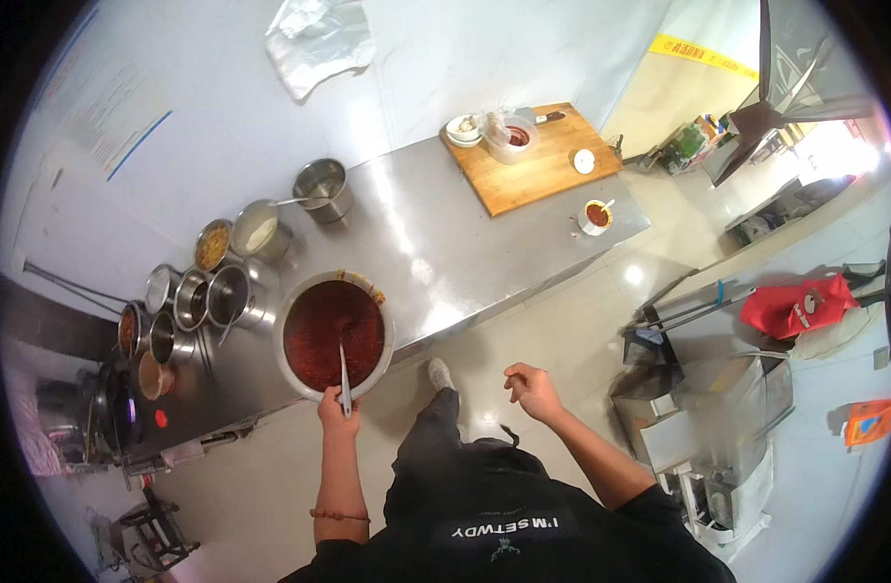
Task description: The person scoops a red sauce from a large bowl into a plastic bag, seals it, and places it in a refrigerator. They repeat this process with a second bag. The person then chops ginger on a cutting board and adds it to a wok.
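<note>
A large white tub [289,379] of dark red, oily chilli sauce [321,321] is at the front edge of the steel counter. My left hand [338,419] grips its near rim, thumb on top. A metal ladle [345,379] stands in the sauce, its handle leaning across the rim right beside my left thumb; whether my fingers touch it I cannot tell. Over the floor, away from the counter, my right hand [531,392] hangs in the air with loosely bent fingers and nothing in it.
Several steel pots [235,295] line the counter's left side. A wooden cutting board [511,186] carries a plastic tub [513,149], white bowls [463,132] and a knife [551,116]. Near the steel counter's [416,233] right end stands a small sauce cup [595,217]. Equipment [700,415] stands to my right.
</note>
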Demonstrator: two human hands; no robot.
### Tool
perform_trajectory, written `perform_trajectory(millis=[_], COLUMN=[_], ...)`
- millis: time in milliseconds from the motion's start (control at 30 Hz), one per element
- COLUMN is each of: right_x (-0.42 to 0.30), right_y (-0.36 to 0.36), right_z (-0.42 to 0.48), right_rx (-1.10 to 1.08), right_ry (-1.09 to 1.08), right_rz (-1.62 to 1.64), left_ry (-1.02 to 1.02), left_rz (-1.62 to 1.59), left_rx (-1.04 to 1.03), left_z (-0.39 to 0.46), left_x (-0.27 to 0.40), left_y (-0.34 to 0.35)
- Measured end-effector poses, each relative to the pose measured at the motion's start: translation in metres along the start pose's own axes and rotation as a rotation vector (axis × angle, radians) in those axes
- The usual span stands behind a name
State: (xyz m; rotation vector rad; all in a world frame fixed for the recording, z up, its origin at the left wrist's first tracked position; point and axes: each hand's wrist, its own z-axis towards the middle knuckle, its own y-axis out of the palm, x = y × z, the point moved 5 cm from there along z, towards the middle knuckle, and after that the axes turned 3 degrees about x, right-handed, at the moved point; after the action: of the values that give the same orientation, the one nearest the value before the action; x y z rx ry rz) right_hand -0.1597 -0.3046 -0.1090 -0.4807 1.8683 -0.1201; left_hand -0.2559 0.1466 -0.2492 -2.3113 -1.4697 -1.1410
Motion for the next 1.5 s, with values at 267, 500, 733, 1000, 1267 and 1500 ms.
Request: perform_trajectory(millis=[267,500,733,1000,1267,1500], right_x=[-0.021,-0.079,-0.182,-0.186,-0.268,-0.202], right_y=[-0.085,-0.151,-0.218,-0.177,-0.082,-0.06], right_z=[0.101,0.305,0.57,0.625,0.431,0.308], right_rx=[0.082,0.197,0.209,-0.01,-0.263,-0.13], right_ry=[0.185,-0.058,-0.228,-0.556,-1.025,-0.946], right_rz=[-0.05,0.002,-0.056,-0.132,-0.178,-0.127], left_ry=[-0.054,-0.011,0.26,0.392,0.65,0.526], left_rz=[-0.122,0.222,0.722,0.507,0.177,0.387], left_rx=[-0.014,0.338,0.12,-0.15,-0.458,-0.567], left_z=[-0.028,-0.035,-0.101,-0.023,0.074,0.015], left_x=[0.036,-0.047,-0.074,-0.051,0.002,-0.014], left_y=[0.111,0.028,0.193,0.498,0.597,0.541])
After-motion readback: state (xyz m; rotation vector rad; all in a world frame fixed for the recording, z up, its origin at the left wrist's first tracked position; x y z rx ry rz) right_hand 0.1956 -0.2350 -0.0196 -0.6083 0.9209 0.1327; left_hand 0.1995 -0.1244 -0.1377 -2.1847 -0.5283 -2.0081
